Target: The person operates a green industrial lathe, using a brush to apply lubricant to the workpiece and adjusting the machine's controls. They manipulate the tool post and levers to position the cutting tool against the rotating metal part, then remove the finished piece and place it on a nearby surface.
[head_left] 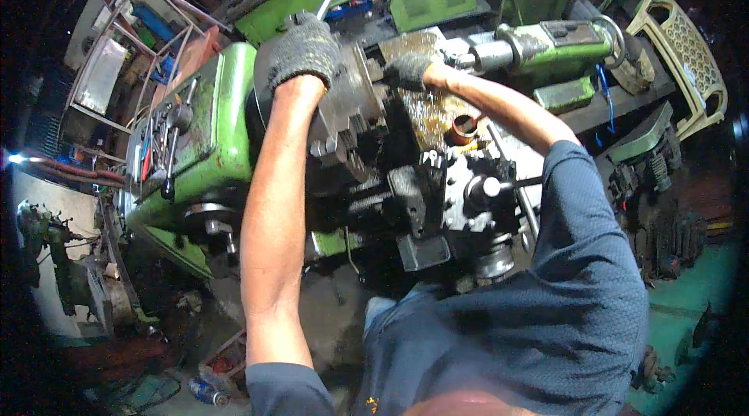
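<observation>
My left hand [306, 49], in a grey knit glove, is closed at the top of the large round lathe chuck [343, 116]. A pale metal bar [329, 0], which looks like the handle of a chuck key, sticks up out of that fist. On the far right side of the chuck, my gloved right hand [409, 71] is curled close to the chuck's face. Its fingertips point toward the jaws, and whatever they grip is hidden. Stepped jaws [351, 139] show on the chuck's near side.
The green headstock [222, 112] carries loose wrenches [173, 131]. Right of the chuck are the toolpost [480, 190], a reddish cup [464, 129] and the oily, chip-strewn bed [421, 104]. The tailstock [546, 49] stands farther right, beside a beige plastic chair [686, 57].
</observation>
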